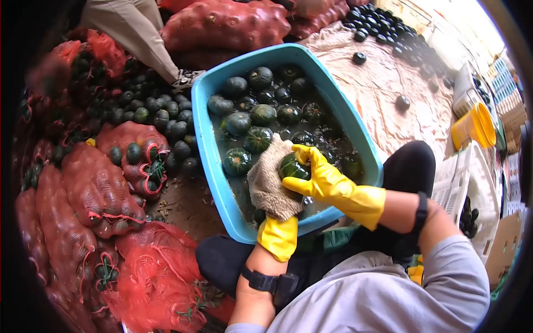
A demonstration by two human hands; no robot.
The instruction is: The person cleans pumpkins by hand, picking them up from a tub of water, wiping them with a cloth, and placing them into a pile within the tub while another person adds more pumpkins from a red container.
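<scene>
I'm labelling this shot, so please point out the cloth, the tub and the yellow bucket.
Cloth [272, 183]: head view, on the middle of its beige fabric.
Tub [212, 161]: head view, on its left-hand rim in the picture.
Yellow bucket [468, 130]: head view, on its outer side.

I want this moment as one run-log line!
left hand: under tan cloth, against kabocha squash | right hand: yellow-gloved, gripping same squash | place: over blue tub | inside: water, more squashes

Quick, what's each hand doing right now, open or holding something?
Left hand: covered by the tan cloth; finger closure can't be told.
Right hand: closed on a green squash, thumb and fingers gripping.
</scene>
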